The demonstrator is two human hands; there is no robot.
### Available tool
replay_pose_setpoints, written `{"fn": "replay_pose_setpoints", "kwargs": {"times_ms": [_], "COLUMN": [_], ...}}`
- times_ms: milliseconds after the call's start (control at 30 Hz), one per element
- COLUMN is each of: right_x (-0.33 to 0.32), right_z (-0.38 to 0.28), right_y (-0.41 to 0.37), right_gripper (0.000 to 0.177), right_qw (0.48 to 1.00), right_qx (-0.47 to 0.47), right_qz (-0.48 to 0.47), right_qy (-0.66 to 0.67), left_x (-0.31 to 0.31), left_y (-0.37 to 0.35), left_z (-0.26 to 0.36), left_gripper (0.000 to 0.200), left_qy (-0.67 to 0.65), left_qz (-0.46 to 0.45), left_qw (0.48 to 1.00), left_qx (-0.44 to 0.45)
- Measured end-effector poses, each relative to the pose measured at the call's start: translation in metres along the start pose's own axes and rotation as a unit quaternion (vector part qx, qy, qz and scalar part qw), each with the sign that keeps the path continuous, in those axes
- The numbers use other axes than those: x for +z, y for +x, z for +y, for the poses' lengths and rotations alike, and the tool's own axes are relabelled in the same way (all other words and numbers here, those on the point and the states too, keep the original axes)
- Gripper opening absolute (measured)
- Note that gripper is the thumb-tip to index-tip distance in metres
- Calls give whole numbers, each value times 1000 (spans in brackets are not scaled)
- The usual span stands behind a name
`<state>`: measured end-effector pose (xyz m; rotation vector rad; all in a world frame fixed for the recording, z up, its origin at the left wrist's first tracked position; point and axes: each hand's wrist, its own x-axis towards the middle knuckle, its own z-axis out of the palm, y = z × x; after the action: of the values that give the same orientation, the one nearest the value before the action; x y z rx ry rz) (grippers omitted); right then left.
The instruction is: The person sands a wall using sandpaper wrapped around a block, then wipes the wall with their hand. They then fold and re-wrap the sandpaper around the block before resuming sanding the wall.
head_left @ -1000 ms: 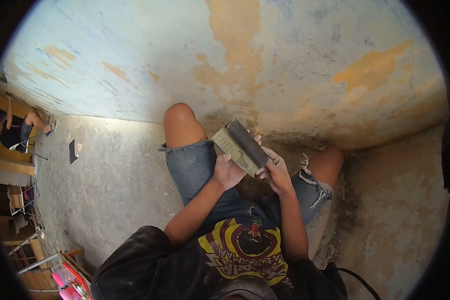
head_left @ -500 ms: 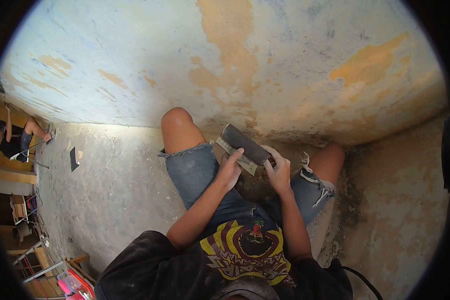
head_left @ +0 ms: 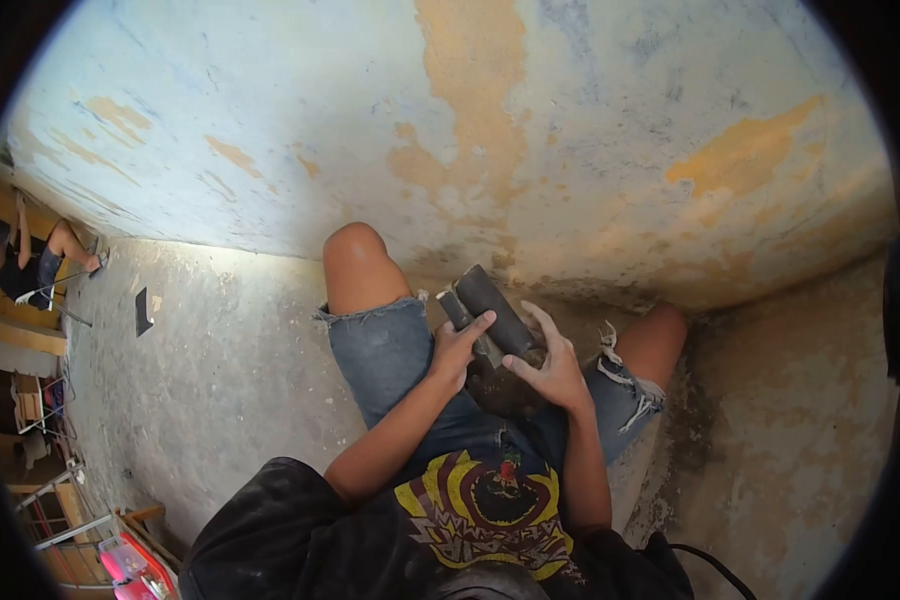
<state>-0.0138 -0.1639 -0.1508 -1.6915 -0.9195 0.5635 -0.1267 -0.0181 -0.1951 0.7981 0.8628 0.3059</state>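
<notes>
A piece of dark grey sandpaper (head_left: 495,308), curled or folded into two long parallel parts, is held up between my knees. My left hand (head_left: 454,352) grips its left part, thumb lying across the top. At the lower right end, my right hand (head_left: 558,370) has the sandpaper between thumb and fingers, the index finger along its right edge. Whether a block sits inside the fold is hidden. Below it the floor is dark between my legs.
A wall (head_left: 320,130) with peeling pale paint over orange patches rises ahead, and another wall (head_left: 800,390) stands at right. A dark flat piece (head_left: 144,312) lies on the floor. Far left are another person (head_left: 45,262), a metal-framed rack (head_left: 70,520) and a pink-and-red container (head_left: 130,568).
The sandpaper has turned and its left part now shows as a dark curled strip instead of the pale printed backing. My right hand's thumb and fingers have spread wider at its end.
</notes>
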Motion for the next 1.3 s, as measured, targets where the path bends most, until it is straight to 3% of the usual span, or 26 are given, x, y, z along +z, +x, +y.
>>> {"fn": "replay_pose_setpoints", "kwargs": {"times_ms": [67,133,167,267,567,667,933,1133,1300], "right_x": [9,15,14,18,20,16,14,19,10], "right_z": [3,15,7,26,25,22,29,19,24], "right_y": [2,3,4,3,5,7,3,4,6], "right_gripper": [70,66,61,60,53,53,68,52,39], "right_qw": [999,993,993,985,984,990,989,977,982], "right_qx": [-20,12,52,33,19,11,36,8,86], "right_qz": [11,21,23,70,119,84,40,140,156], "right_qy": [-26,-120,-99,-153,-131,-115,-139,-161,-55], "left_x": [2,6,6,2,-7,0,2,-2,0], "left_y": [3,1,2,6,11,5,8,14,12], "left_z": [-2,0,-2,-5,-18,-11,-14,-23,-16], "left_gripper": [39,44,46,43,33,35,39,39,57], "left_qy": [14,12,46,16,-31,-11,31,24,4], "left_qz": [-13,14,24,1,-27,15,6,38,-13], "left_qw": [999,1000,999,999,999,1000,995,997,1000], "left_qx": [29,3,-7,-31,0,-1,90,59,10]}}
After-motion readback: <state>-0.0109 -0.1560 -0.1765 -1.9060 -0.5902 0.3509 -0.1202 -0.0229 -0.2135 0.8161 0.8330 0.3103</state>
